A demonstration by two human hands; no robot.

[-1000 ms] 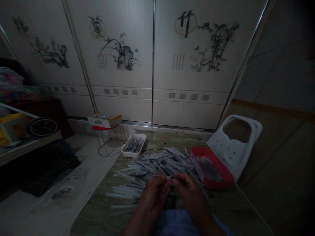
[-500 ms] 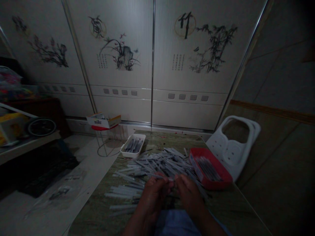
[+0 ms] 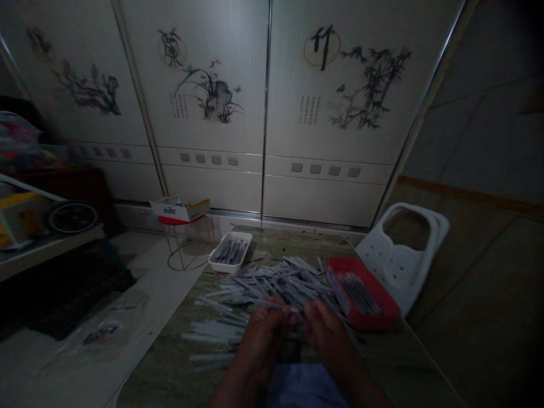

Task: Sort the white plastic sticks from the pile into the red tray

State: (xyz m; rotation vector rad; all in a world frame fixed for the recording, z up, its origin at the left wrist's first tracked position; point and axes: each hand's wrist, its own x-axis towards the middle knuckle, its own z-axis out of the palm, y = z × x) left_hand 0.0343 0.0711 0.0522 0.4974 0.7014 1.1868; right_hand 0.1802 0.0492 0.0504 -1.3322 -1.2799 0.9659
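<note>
My left hand (image 3: 268, 326) is closed around a slim, pale pen (image 3: 268, 304), whose one end sticks out to the left above the fingers. Its other end points toward my right hand (image 3: 323, 326), which is pinched a short gap away; what lies between those fingertips is too dark and small to make out. Just beyond both hands spreads a loose pile of similar pale pens (image 3: 280, 280). More lie in rough rows to the left of my left wrist. A red tray (image 3: 376, 320) with several dark-cored pens stands to the right of my right hand.
At the table's far left edge sits a white tray (image 3: 211, 262) with more pens. The table (image 3: 165, 362) has a greenish top. A white folded chair (image 3: 402, 266) leans at the right. Behind, a red stool (image 3: 181, 221) bears an open box (image 3: 181, 211).
My hands have drawn slightly apart, so a small gap shows between the fingertips. My right hand has shifted a little to the right. The trays and pile stay put.
</note>
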